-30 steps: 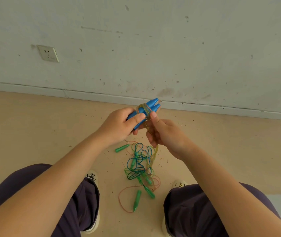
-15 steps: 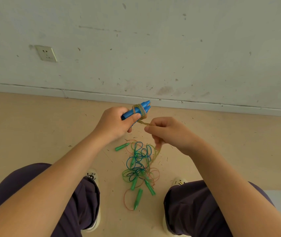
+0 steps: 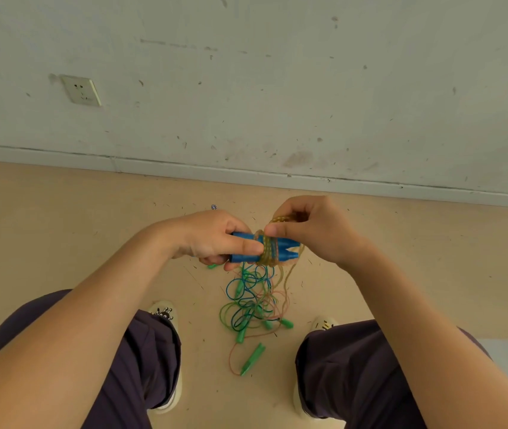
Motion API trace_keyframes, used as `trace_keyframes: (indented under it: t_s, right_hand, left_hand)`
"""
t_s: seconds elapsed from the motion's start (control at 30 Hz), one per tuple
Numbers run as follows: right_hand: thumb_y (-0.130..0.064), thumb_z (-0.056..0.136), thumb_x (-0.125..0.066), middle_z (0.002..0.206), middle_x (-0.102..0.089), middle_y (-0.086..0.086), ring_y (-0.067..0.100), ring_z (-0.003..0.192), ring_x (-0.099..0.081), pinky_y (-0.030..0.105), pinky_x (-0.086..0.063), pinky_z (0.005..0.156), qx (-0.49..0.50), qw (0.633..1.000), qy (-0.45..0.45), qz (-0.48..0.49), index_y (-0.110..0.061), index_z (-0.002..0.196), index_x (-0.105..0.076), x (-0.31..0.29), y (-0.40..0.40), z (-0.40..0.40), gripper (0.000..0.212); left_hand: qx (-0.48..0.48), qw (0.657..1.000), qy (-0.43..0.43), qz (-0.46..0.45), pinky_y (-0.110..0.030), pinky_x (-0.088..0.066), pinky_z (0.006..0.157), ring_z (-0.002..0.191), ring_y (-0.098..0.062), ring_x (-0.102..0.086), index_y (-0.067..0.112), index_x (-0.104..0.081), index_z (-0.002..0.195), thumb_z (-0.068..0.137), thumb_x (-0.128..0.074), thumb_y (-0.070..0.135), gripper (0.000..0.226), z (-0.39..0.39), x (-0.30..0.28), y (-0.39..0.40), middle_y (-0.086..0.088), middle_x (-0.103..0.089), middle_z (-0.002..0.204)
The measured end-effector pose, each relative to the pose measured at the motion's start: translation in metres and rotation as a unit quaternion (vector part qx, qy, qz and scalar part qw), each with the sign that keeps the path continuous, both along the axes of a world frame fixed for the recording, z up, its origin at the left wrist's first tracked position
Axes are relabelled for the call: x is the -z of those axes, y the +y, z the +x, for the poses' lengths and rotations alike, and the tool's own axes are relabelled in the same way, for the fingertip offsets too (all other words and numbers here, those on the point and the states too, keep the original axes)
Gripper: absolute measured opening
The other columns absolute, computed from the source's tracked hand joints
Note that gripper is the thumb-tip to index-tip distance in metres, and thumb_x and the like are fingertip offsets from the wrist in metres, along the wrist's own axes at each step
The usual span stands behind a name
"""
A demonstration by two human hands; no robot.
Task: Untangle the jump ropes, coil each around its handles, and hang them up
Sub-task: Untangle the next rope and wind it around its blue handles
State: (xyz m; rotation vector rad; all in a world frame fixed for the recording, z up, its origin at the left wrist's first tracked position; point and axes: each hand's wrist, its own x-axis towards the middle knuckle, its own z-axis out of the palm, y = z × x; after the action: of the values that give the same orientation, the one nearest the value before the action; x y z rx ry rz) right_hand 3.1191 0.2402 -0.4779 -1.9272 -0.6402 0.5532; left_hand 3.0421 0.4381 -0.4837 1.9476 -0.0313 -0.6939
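Nearest, between the person's shoes, the tangle of green and blue ropes (image 3: 251, 300) lies on the floor, green handles (image 3: 252, 357) scattered through it, none sorted yet. Above it the left hand (image 3: 212, 239) grips the paired blue handles (image 3: 265, 250), now held level where half a second ago they tilted up. The right hand (image 3: 311, 230) pinches the amber rope (image 3: 280, 219) and has carried another turn over the handles, so the coil thickens; slack trails down.

Bare indoor room, plainly finished

A scuffed, marked grey-white wall (image 3: 308, 88) with a wall socket (image 3: 82, 90) meets a beige floor (image 3: 61, 218) along a pale baseboard (image 3: 184, 170); small bits of debris speckle the floor. Which kind of room, cannot tell.
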Motion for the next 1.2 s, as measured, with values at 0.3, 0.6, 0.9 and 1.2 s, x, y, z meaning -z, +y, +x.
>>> trace_keyframes:
  t_s: [0.3,0.6,0.9,1.2]
  right_hand:
    - [-0.019,0.085,-0.075,0.071,-0.044,0.009,0.02,0.067,-0.04,0.035,-0.035,0.062,-0.063,0.997,0.03,0.02,-0.021,0.078,-0.054,0.003,-0.001,0.001,0.021]
    - [-0.043,0.084,-0.064,0.08,-0.058,0.01,0.021,0.059,-0.052,0.031,-0.044,0.056,0.013,0.972,0.203,0.115,-0.009,0.101,-0.06,0.004,0.005,-0.001,0.038]
    - [-0.03,0.094,-0.061,0.062,-0.036,0.002,0.013,0.049,-0.029,0.025,-0.027,0.049,0.014,0.977,0.177,0.117,-0.02,0.087,-0.066,0.003,0.006,-0.002,0.013]
    - [-0.034,0.091,-0.065,0.053,-0.058,0.005,0.015,0.054,-0.057,0.03,-0.047,0.069,0.058,0.994,0.073,-0.048,-0.005,0.064,-0.059,-0.003,-0.001,0.0,0.04]
  left_hand:
    - [0.015,0.999,0.021,-0.039,-0.021,-0.03,0.043,0.04,-0.009,-0.032,0.017,-0.057,0.08,0.082,-0.058,0.054,0.037,-0.005,-0.003,-0.002,-0.003,-0.056,0.06]
    - [-0.115,0.979,-0.081,-0.148,-0.018,-0.028,0.044,0.044,-0.009,-0.034,0.008,-0.057,0.091,0.094,-0.058,0.044,0.036,0.0,-0.001,-0.005,0.0,-0.055,0.061]
    - [-0.272,0.943,-0.135,-0.137,-0.024,-0.028,0.046,0.044,-0.01,-0.036,0.014,-0.062,0.088,0.099,-0.053,0.033,0.024,0.004,0.001,-0.012,0.002,-0.055,0.057]
    - [-0.255,0.95,-0.177,0.027,-0.026,-0.037,0.049,0.043,-0.011,-0.043,0.006,-0.064,0.083,0.097,-0.058,0.038,0.036,0.006,0.008,-0.008,0.006,-0.058,0.051]
